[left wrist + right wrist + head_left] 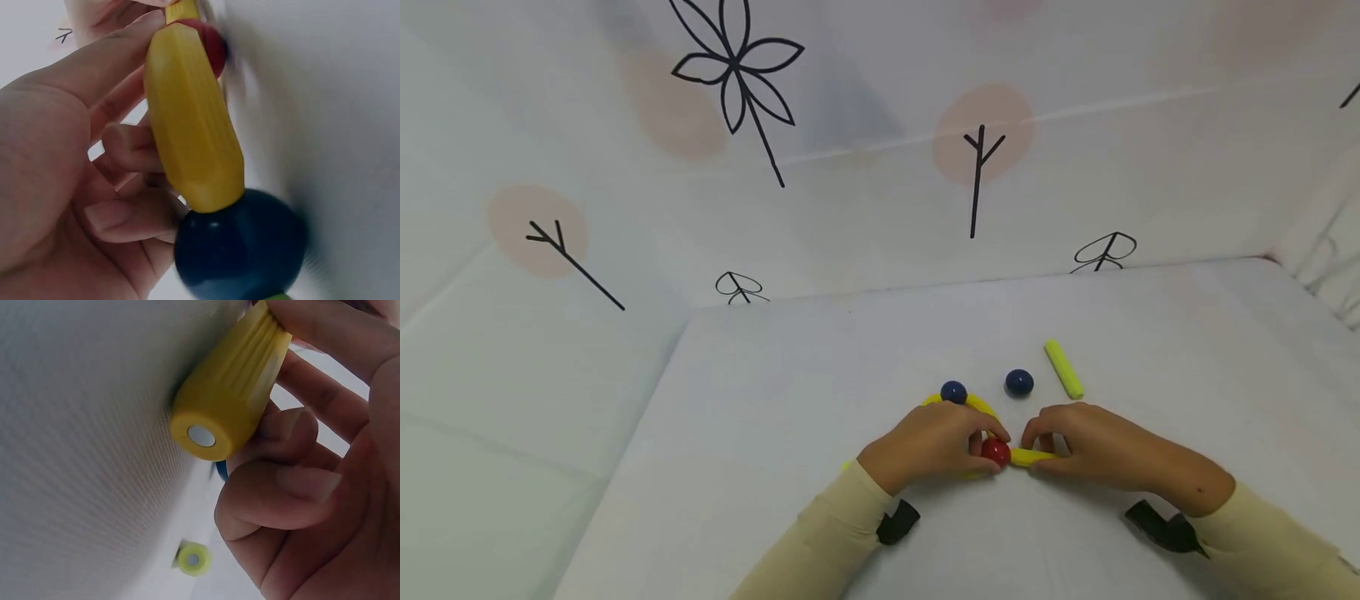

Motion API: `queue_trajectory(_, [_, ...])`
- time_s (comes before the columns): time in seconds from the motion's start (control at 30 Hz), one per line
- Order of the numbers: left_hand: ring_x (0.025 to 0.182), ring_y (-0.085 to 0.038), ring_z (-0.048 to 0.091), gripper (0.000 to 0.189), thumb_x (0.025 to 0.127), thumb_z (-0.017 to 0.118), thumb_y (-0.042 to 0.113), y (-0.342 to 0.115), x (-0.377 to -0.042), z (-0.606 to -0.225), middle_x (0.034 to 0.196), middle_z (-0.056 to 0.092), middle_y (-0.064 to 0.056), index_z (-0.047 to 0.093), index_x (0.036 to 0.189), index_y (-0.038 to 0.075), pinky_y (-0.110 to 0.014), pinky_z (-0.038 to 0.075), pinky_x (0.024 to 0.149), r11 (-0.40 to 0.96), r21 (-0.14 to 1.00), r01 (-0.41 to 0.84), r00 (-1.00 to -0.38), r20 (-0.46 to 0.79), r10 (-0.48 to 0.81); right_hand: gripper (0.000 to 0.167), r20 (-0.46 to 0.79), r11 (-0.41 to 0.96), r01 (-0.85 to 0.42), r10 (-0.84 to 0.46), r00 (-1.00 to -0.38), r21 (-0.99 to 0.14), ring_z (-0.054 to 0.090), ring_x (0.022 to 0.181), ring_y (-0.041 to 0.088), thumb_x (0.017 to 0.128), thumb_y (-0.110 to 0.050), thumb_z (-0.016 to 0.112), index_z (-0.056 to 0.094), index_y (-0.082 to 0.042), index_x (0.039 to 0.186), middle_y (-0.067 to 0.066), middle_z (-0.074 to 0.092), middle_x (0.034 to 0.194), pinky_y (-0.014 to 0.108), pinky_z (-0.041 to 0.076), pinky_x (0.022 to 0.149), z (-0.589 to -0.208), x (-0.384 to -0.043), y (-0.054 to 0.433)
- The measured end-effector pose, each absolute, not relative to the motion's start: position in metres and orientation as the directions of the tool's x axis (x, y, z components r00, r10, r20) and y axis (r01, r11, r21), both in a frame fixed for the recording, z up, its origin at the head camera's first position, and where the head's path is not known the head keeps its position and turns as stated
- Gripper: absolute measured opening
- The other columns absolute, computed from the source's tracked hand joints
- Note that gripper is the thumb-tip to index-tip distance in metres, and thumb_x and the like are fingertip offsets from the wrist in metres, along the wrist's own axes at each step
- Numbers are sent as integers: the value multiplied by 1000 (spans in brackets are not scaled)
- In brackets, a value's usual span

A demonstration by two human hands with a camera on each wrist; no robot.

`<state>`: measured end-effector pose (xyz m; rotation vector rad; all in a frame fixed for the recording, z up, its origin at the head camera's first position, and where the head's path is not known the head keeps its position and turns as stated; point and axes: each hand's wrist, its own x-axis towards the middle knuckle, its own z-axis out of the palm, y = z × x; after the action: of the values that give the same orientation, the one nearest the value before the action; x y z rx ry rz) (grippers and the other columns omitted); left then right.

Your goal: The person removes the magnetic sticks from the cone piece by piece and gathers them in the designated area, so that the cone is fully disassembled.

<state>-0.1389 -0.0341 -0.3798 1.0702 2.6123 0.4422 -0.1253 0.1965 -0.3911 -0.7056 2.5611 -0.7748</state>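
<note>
My left hand (925, 446) pinches a glossy red ball (996, 452) between thumb and fingers. A yellow magnetic stick (1028, 457) meets the ball's right side; my right hand (1097, 440) holds that stick between thumb and fingertips. In the right wrist view, its free end shows a round silver magnet (201, 435). Behind the left hand, curved yellow sticks (981, 406) join at a dark blue ball (953, 392). The left wrist view has another yellow stick (194, 119) running from the red ball to a blue ball (240, 244), along the left fingers. The left hand hides part of this joined shape.
A loose dark blue ball (1019, 382) lies on the white table (775, 375), beyond the hands. To its right is a lime-green stick (1063, 369). White cloth walls (865, 225) with black plant drawings rise behind and at the left. Black straps (898, 522) hang at the wrists.
</note>
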Motion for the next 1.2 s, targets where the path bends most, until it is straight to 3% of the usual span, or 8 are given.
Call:
queue_trajectory(0.4, [63,3,49,30,88,76,39,-32,-138,-383,70,56,15,71,117,32,-12,39,56,685,392,614,-696,-141,704,22,-239,774,-338,-522,-819,-535,52,74,3,79,-30,85,72,-29,97,-18,61,80,20,46,68,-394,-124,194])
queue_trajectory(1.2, [62,3,48,27,89,76,40,-32,-137,-381,69,55,16,72,114,34,-13,38,55,701,381,603,-711,-142,689,16,-256,611,-332,-677,-690,-719,55,83,3,94,-39,67,64,-27,105,-12,61,91,21,47,71,-394,-134,209])
